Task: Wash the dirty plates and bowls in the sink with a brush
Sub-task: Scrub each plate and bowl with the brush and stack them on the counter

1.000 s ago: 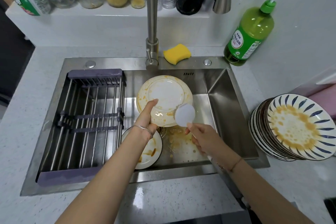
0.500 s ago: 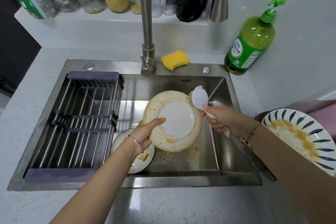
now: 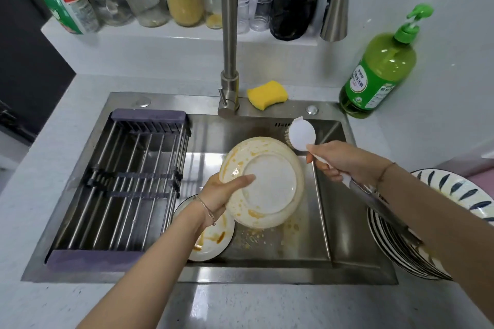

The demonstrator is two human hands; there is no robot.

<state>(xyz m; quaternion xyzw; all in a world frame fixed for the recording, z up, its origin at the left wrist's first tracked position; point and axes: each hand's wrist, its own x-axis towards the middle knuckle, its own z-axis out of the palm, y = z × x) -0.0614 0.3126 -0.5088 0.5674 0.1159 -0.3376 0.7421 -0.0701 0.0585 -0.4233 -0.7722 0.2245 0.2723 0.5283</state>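
Observation:
My left hand (image 3: 223, 193) grips the left rim of a cream plate (image 3: 270, 187) streaked with orange sauce, holding it tilted above the steel sink (image 3: 358, 256) with its underside toward me. My right hand (image 3: 339, 161) grips the white handle of a round-headed brush (image 3: 302, 134), which is up near the back right of the basin, just off the plate's upper right edge. A second dirty plate (image 3: 213, 242) lies on the sink floor under my left wrist. A stack of blue-striped dirty plates (image 3: 454, 195) sits on the counter at right, partly hidden by my right arm.
A sliding metal drying rack (image 3: 125, 184) fills the sink's left half. The tap (image 3: 230, 67) rises at the back centre, with a yellow sponge (image 3: 266, 94) beside it. A green soap bottle (image 3: 379, 69) stands back right. Jars and bottles line the ledge (image 3: 160, 37) behind.
The brush has moved from the plate's lower right up to its upper right, off the plate. The plate sits lower and more to the right in my left hand.

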